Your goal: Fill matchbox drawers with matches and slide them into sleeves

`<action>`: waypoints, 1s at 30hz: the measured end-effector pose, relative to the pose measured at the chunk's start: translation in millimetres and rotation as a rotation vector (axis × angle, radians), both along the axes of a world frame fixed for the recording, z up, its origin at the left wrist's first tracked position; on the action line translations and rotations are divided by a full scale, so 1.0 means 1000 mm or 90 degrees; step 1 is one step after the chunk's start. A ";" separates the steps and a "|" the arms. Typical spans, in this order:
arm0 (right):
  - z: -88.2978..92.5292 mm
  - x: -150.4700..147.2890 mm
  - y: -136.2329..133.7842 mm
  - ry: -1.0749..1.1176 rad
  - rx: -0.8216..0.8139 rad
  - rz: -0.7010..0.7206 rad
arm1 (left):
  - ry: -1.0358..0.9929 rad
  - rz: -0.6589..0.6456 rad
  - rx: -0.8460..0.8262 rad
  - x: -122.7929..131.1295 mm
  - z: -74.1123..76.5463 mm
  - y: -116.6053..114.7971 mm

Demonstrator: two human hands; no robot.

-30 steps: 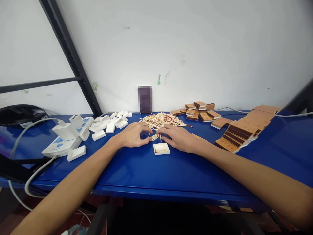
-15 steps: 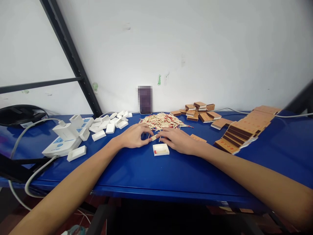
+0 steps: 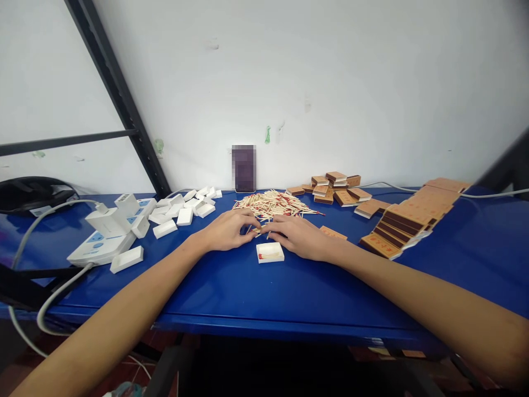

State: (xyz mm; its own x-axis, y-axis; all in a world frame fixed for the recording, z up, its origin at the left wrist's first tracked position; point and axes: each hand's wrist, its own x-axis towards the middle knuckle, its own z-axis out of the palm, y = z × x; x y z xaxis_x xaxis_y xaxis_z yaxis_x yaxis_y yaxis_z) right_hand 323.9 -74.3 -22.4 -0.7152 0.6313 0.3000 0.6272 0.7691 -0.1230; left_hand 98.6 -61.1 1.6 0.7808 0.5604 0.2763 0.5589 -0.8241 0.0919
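- Nearest to me is the front edge of the blue table point(image 3: 256, 309); both bare forearms reach over it from the bottom corners and meet at the middle
- Past a bare stretch I see a small white tray point(image 3: 270, 252) lying flat, open side up, with a few matches in it, red heads to the left; it sits just in front of the fingertips
- The left hand point(image 3: 226, 231) lies palm down, fingers curled narrow, tips pinched on a small bunch of matches point(image 3: 259, 230)
- The right hand point(image 3: 303, 238) mirrors it, palm down, its fingertips closed on the same bunch from the other side; the bunch lies low between the two hands, just behind the tray; I cannot tell whether it touches the table
- A single brown sleeve point(image 3: 333, 232) lies flat just beyond the right wrist
- Out on the left stands a white power strip point(image 3: 99, 248) with chargers on it, a grey cable point(image 3: 53, 289) looping off the table edge; out on the right, a slanted stack of brown boxes point(image 3: 397, 226)
- Farther back, a pile of loose matches point(image 3: 273, 204) lies just behind the hands; a heap of white trays point(image 3: 185, 207) to its left; a heap of brown sleeves point(image 3: 334, 187) to its right
- Farthest, a blurred dark phone point(image 3: 243, 168) stands upright against the white wall point(image 3: 330, 82); a black frame point(image 3: 119, 105) slants across on the left
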 end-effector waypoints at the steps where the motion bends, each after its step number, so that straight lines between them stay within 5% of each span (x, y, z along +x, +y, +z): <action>1: 0.000 0.000 0.000 -0.002 -0.001 0.000 | -0.002 0.008 0.008 0.000 0.000 0.000; 8: -0.001 0.001 0.000 0.026 -0.029 0.009 | -0.042 0.134 0.039 -0.002 0.004 0.002; 30: 0.013 0.005 -0.003 0.027 -0.023 -0.022 | 0.039 0.012 -0.057 0.003 0.002 -0.004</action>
